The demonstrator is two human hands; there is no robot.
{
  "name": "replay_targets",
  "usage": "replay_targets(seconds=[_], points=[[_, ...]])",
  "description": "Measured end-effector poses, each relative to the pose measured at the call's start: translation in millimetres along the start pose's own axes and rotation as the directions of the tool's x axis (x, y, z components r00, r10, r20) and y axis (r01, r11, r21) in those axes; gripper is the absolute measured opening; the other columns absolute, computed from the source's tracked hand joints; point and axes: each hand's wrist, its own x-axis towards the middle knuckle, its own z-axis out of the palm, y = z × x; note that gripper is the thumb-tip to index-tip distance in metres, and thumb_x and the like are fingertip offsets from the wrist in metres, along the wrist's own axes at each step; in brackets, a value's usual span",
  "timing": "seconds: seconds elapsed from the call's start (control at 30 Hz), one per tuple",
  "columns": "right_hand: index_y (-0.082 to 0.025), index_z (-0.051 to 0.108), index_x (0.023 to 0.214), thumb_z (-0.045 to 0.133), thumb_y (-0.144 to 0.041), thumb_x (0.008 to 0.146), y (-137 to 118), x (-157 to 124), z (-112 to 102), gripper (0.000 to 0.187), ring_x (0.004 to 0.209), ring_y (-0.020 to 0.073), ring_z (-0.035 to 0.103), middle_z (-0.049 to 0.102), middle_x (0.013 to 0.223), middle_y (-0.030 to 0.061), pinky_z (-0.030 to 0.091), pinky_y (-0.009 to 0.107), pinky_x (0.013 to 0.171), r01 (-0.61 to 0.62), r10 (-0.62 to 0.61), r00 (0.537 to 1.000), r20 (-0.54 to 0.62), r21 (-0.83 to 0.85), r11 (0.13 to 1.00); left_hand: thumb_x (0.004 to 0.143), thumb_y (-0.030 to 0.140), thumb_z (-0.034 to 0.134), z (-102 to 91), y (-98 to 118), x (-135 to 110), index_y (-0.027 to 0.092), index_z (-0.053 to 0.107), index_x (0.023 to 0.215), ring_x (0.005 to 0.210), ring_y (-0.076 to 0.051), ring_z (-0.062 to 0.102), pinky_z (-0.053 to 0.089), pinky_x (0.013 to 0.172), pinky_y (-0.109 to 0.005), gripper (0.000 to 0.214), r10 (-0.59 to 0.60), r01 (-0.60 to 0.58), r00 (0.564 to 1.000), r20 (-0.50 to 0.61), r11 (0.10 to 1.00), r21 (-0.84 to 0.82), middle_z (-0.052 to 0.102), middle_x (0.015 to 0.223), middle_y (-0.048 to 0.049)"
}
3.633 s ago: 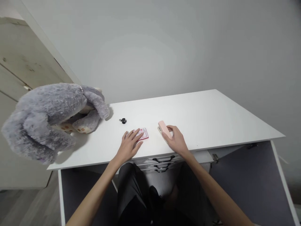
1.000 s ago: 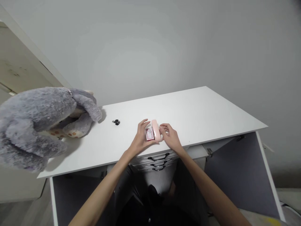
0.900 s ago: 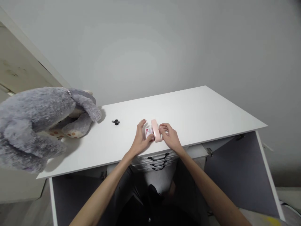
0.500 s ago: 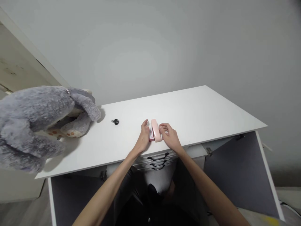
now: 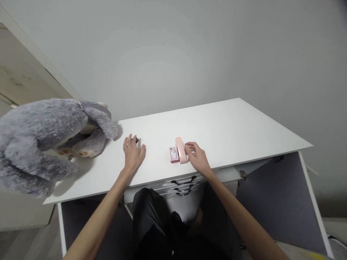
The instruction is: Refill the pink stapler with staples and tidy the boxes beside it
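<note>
My left hand (image 5: 132, 153) is over the left part of the white tabletop, palm down, fingers spread. Under and just beyond its fingertips is a small black clip-like object (image 5: 137, 140), partly hidden. A pink stapler (image 5: 181, 150) lies lengthwise near the middle of the front edge. Against its left side sits a small red and white box (image 5: 174, 154) with a printed label. On the stapler's right side is my right hand (image 5: 197, 156), its fingers curled in around a small pale item that they mostly cover.
A big grey plush toy (image 5: 54, 137) takes up the left end of the white table (image 5: 211, 122). Black-handled drawers (image 5: 183, 180) are below the front edge, between two open cabinet doors (image 5: 282, 202). A grey wall rises behind.
My left hand has let go of the red and white box and moved left to the black clip-like object. My right hand stays by the stapler.
</note>
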Motion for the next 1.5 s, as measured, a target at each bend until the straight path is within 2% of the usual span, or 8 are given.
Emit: replay_targets(seconds=[0.1,0.2,0.4,0.63,0.93,1.1,1.27,1.5], points=[[-0.024,0.065,0.116,0.057,-0.062,0.101,-1.3,-0.3,-0.4,0.042,0.097,0.0264,0.075,0.076,0.107,0.0107,0.062,0.035,0.069,-0.007,0.007,1.0,0.004,-0.008,1.0,0.101,0.041,0.053,-5.6,-22.4,2.6,0.006,0.052,0.15,0.163,-0.046,0.025,0.016,0.131,-0.074,0.061,-0.019,0.017,1.0,0.024,0.996,0.092,0.046,0.163,-0.0295],[-0.024,0.065,0.116,0.057,-0.061,0.101,-2.0,-0.2,-1.2,0.041,0.097,0.0264,0.075,0.077,0.107,0.0107,0.062,0.035,0.069,-0.014,0.014,1.0,0.005,-0.012,1.0,0.103,0.039,0.047,-5.2,-21.2,1.4,0.009,0.055,0.148,0.161,-0.043,0.031,0.018,0.13,-0.074,0.055,0.021,-0.026,0.999,0.048,0.996,0.091,0.059,0.155,-0.0246],[-0.023,0.066,0.115,0.057,-0.063,0.1,-2.1,-0.7,-0.9,0.044,0.096,0.0274,0.077,0.078,0.107,0.0115,0.063,0.037,0.071,-0.005,0.005,1.0,-0.004,-0.013,1.0,0.103,0.026,0.042,-1.9,3.7,-5.6,0.018,0.058,0.149,0.156,-0.037,0.042,0.024,0.131,-0.07,0.049,0.133,-0.135,0.985,0.112,0.991,0.017,0.065,0.151,-0.0152],[-0.024,0.066,0.116,0.057,-0.064,0.1,-0.1,-0.5,-0.2,0.044,0.096,0.0277,0.076,0.078,0.107,0.0116,0.063,0.037,0.07,-0.011,0.011,1.0,-0.004,-0.019,1.0,0.098,0.014,0.044,9.5,36.6,-15.7,0.024,0.054,0.158,0.161,-0.038,0.033,0.03,0.129,-0.07,0.061,0.293,-0.273,0.922,0.253,0.955,-0.111,0.059,0.161,-0.0083],[-0.024,0.066,0.115,0.057,-0.065,0.1,-1.4,0.4,0.4,0.044,0.095,0.0276,0.076,0.077,0.105,0.0113,0.063,0.037,0.07,-0.005,0.005,1.0,-0.005,-0.021,1.0,0.097,0.006,0.041,27.9,74.3,-14.2,0.028,0.053,0.159,0.158,-0.034,0.035,0.033,0.128,-0.067,0.066,0.408,-0.349,0.861,0.302,0.908,-0.231,0.06,0.16,-0.006],[-0.023,0.065,0.115,0.057,-0.063,0.1,-3.3,0.1,0.1,0.043,0.094,0.0277,0.076,0.078,0.105,0.0118,0.062,0.037,0.069,-0.005,0.005,1.0,-0.004,-0.019,1.0,0.093,0.003,0.042,27.7,77.4,-14.3,0.029,0.037,0.169,0.161,-0.035,0.033,0.035,0.126,-0.067,0.081,0.415,-0.342,0.842,0.345,0.905,-0.252,0.065,0.154,-0.0085],[-0.022,0.065,0.116,0.057,-0.063,0.1,-3.0,-1.1,0.4,0.045,0.094,0.027,0.075,0.077,0.107,0.0119,0.061,0.036,0.067,-0.012,0.012,1.0,0.005,-0.03,0.999,0.091,0.002,0.043,28.4,74.2,-16.6,0.026,0.031,0.17,0.162,-0.033,0.032,0.038,0.128,-0.063,0.084,0.379,-0.312,0.87,0.316,0.919,-0.243,0.048,0.169,-0.0107],[-0.021,0.065,0.117,0.057,-0.061,0.102,-2.4,-1.2,-2.3,0.044,0.098,0.0265,0.074,0.077,0.107,0.0123,0.06,0.036,0.07,0.002,-0.002,0.999,-0.043,0.002,1.0,0.107,0.025,0.04,30.7,37.6,-19.1,0.014,0.044,0.16,0.159,-0.035,0.039,0.039,0.13,-0.06,0.055,0.259,-0.244,0.932,0.255,0.966,-0.087,0.055,0.161,-0.0177]])
